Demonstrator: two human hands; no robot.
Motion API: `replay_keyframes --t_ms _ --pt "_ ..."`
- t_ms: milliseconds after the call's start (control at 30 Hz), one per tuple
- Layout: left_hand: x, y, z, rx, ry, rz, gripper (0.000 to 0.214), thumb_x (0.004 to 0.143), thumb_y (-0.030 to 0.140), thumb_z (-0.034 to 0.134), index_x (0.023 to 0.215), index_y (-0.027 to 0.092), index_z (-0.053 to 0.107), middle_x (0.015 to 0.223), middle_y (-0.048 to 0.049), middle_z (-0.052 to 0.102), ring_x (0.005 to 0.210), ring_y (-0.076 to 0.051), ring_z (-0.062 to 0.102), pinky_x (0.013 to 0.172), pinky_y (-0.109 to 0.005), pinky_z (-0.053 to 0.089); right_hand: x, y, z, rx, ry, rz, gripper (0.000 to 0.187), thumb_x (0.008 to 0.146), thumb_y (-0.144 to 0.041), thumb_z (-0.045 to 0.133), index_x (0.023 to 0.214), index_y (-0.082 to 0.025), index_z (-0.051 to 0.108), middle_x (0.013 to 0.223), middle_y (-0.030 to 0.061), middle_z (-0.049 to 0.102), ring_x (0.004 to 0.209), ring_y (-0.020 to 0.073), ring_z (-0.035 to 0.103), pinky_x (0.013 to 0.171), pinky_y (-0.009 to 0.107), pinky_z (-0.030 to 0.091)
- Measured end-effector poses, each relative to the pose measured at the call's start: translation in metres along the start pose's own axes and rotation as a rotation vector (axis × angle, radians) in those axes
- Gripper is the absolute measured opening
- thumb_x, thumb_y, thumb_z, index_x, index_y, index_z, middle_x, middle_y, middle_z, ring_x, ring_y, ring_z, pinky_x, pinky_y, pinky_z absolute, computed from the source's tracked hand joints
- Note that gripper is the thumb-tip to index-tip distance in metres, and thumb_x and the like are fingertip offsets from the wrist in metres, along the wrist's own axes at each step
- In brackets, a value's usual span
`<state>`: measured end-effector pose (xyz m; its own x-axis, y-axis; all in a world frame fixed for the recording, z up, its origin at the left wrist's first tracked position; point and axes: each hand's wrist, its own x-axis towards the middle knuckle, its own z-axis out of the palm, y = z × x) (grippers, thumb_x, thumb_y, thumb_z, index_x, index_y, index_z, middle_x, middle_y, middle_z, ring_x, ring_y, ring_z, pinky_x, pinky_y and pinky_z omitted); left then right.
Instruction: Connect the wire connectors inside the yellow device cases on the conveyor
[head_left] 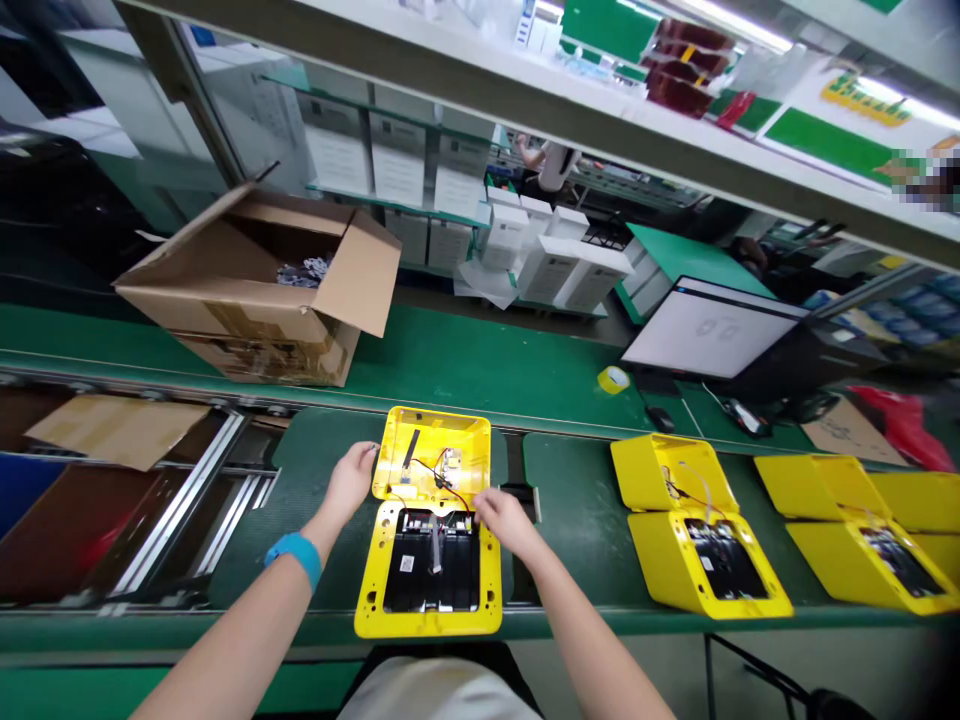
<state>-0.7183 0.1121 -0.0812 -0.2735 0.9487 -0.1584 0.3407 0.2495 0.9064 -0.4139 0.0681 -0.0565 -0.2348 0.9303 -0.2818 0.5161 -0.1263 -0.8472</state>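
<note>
In front of me lies an opened yellow plastic case, its lid (469, 440) folded back and its body (427, 624) nearest me. Red and black wires (454, 490) run from a small circuit board (452, 466) in the lid to the body. A grey ribbon cable (436, 545) lies over the black inner panel (461, 570). My left hand (351, 485), a blue band on its wrist, is pinched at the lid's left edge; what it holds is too small to name. At the lid's lower right corner my right hand (506, 520) is closed near the wires, its fingertips partly hidden.
More opened yellow cases (675, 565) stand along the green conveyor to the right. Behind it are a cardboard box (255, 330), a yellow tape roll (613, 379), a mouse (660, 418) and a monitor (712, 328). A shelf beam (480, 95) crosses overhead.
</note>
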Motion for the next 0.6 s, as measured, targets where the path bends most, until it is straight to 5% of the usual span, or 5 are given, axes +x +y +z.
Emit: replay_keyframes --t_ms 133,200,333,467,600 --pt "0.011 0.012 0.007 0.174 -0.043 0.15 0.03 0.086 0.034 0.04 0.105 0.019 0.058 0.124 -0.0133 0.058 0.123 -0.029 0.048 0.104 -0.042 0.037 -0.01 0.002 0.032 0.222 -0.313 0.353 0.04 0.079 -0.043 0.053 0.111 -0.019 0.054 0.056 -0.0009 0.064 0.038 0.0113 0.048 0.039 0.025 0.037" --pt "0.026 0.017 0.012 0.241 -0.106 0.232 0.028 0.087 0.029 0.038 0.102 0.018 0.059 0.124 -0.0142 0.057 0.134 -0.027 0.034 0.108 -0.041 0.032 -0.012 0.004 0.046 0.433 -0.292 0.453 0.055 0.076 -0.043 0.058 0.123 -0.019 0.043 0.058 -0.0017 0.065 0.04 0.0118 0.053 0.039 0.024 0.039" --pt "0.066 0.02 0.027 0.364 -0.199 0.315 0.025 0.084 0.026 0.043 0.093 0.017 0.064 0.137 -0.0168 0.045 0.142 -0.029 0.014 0.113 -0.045 0.023 -0.017 0.007 0.06 0.77 -0.156 0.441 0.056 0.071 -0.045 0.066 0.114 -0.017 0.046 0.07 0.0019 0.068 0.055 0.0114 0.062 0.05 0.022 0.045" --pt "0.099 0.02 0.041 0.46 -0.283 0.318 0.023 0.081 0.022 0.045 0.089 0.016 0.066 0.116 -0.018 0.058 0.135 -0.033 0.03 0.109 -0.047 0.027 -0.018 0.007 0.061 0.848 -0.135 0.456 0.057 0.067 -0.048 0.07 0.11 -0.017 0.049 0.07 0.0024 0.069 0.055 0.0112 0.062 0.05 0.021 0.043" --pt "0.103 0.02 0.048 0.518 -0.309 0.324 0.031 0.083 0.025 0.038 0.087 0.012 0.066 0.094 -0.0148 0.059 0.105 -0.028 0.054 0.098 -0.039 0.04 -0.017 0.004 0.059 0.893 -0.109 0.465 0.048 0.068 -0.049 0.069 0.1 -0.017 0.053 0.071 0.0026 0.069 0.056 0.0109 0.063 0.05 0.02 0.043"
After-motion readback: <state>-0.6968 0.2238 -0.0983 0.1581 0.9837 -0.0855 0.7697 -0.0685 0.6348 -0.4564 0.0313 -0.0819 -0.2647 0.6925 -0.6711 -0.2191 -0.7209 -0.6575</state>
